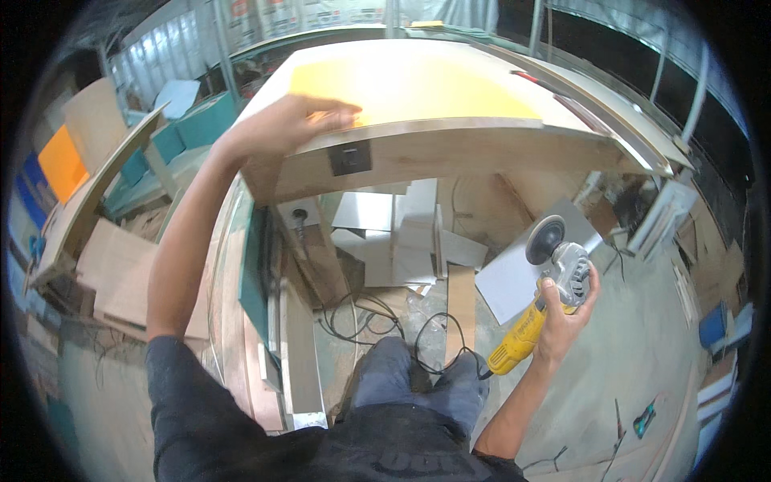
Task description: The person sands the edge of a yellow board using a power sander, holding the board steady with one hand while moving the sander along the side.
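Note:
My right hand (559, 317) is wrapped round a yellow and grey angle grinder (522, 333), held low to the right of my legs. Its round dark disc (546, 239) points up and away from me, clear of the workbench. My left arm reaches forward to the bench's near edge. There my left hand (297, 124), slightly blurred, has its fingers stretched over the edge of a bright yellow sheet (474, 92). Whether the fingertips touch the sheet, I cannot tell. Just below that hand, a black socket plate (351, 158) is set in the wooden front board (458, 153).
White and brown board offcuts (414, 233) lie under the bench. A black cord (438, 361) loops by my knees. Stacked panels (277, 321) stand close on my left. Curved wooden pieces (120, 257) are farther left. Hand tools (642, 419) lie on the floor at right.

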`<state>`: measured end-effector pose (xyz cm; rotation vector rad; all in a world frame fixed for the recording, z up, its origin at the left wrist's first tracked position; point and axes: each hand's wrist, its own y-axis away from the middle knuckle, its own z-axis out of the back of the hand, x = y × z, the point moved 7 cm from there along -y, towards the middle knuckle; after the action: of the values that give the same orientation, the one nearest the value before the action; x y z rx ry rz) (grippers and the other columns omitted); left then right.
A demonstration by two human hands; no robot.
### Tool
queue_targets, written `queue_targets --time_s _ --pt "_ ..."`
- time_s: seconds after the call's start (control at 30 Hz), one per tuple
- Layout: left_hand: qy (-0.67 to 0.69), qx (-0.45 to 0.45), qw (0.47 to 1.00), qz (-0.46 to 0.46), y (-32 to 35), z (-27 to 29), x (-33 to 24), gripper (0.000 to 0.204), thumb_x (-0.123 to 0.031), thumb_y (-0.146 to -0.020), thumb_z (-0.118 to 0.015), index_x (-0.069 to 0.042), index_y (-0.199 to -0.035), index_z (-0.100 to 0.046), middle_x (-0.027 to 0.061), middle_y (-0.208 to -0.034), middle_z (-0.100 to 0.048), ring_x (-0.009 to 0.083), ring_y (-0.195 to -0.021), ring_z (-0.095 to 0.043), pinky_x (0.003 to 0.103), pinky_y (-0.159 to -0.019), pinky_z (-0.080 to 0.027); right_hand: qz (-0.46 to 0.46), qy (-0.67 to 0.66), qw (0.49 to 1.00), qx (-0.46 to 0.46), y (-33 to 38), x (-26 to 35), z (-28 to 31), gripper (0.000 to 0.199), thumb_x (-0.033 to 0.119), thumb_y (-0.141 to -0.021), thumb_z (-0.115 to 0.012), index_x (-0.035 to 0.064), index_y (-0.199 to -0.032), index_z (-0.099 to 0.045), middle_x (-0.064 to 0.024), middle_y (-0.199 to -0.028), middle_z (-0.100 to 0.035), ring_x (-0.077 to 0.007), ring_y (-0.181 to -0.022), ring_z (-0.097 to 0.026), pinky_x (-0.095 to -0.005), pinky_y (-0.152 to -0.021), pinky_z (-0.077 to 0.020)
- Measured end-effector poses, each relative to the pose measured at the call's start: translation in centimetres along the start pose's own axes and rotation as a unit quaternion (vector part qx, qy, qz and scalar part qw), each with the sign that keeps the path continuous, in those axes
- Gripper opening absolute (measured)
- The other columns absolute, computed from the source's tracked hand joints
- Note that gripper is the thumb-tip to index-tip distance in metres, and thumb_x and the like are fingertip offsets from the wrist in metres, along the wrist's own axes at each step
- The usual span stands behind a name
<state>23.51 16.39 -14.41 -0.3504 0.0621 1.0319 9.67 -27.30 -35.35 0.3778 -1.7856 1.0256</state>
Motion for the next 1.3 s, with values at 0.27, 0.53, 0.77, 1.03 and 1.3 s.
queue_targets --time_s 0.27,0.53,0.77,1.03,1.3 --pt "-0.403 -0.206 0.889 -0.07 -1.5 -6.2 -4.4 0.041 -0.024 -0.103 -0.063 0.0 -0.135 -0.054 0.0211 -0.13 -0.066 0.0368 -0.119 -0.068 0.046 -0.097 -0.058 -0.131 -0.122 0.981 -0.069 1.2 -4.5 6.9 0.078 0.006 -0.087 -0.081 0.0055 -0.154 -0.043 -0.0136 -0.135 -0.057 -0.0225 -0.112 -0.065 -0.0366 -0.098 -0.0544" --pt "-0.533 -0.261 0.804 -0.037 -2.7 -9.4 -11.8 0.038 -0.007 -0.087 -0.071 0.004 -0.122 -0.063 0.0139 -0.094 -0.068 0.0264 -0.082 -0.07 0.037 -0.068 -0.058 -0.214 -0.14 0.959 -0.123 2.6 -8.1 13.9 0.077 0.004 -0.088 -0.081 0.0082 -0.155 -0.043 -0.0131 -0.133 -0.059 -0.0208 -0.106 -0.065 -0.0361 -0.094 -0.0541" --pt "-0.594 -0.267 0.742 0.163 -12.2 -14.0 -23.4 0.039 -0.013 -0.088 -0.065 0.005 -0.122 -0.073 0.0278 -0.1 -0.075 0.0403 -0.083 -0.074 0.053 -0.068 -0.057 -0.168 -0.092 0.97 -0.149 2.7 -11.6 18.0 0.078 0.01 -0.09 -0.082 0.0115 -0.157 -0.042 -0.0127 -0.123 -0.062 -0.0217 -0.093 -0.066 -0.0352 -0.073 -0.0562" --pt "-0.479 -0.415 0.773 -0.036 -19.1 -20.4 -31.0 0.047 -0.017 -0.09 -0.062 0.009 -0.129 -0.069 0.0292 -0.136 -0.066 0.0432 -0.129 -0.061 0.059 -0.116 -0.037 -0.163 -0.07 0.98 -0.095 2.3 -10.3 15.4 0.082 0.013 -0.088 -0.083 0.0087 -0.157 -0.041 -0.0131 -0.126 -0.061 -0.0217 -0.099 -0.066 -0.0352 -0.083 -0.0553" --pt "-0.054 -0.412 0.889 -0.194 -2.2 -19.5 -23.9 0.036 -0.013 -0.081 -0.077 -0.009 -0.117 -0.074 0.0127 -0.135 -0.066 0.0315 -0.127 -0.059 0.052 -0.108 -0.041 -0.185 -0.049 0.978 -0.084 5.4 -9.2 15.9 0.078 0.011 -0.088 -0.082 0.0071 -0.155 -0.044 -0.0135 -0.136 -0.057 -0.0226 -0.111 -0.064 -0.0358 -0.097 -0.0528"
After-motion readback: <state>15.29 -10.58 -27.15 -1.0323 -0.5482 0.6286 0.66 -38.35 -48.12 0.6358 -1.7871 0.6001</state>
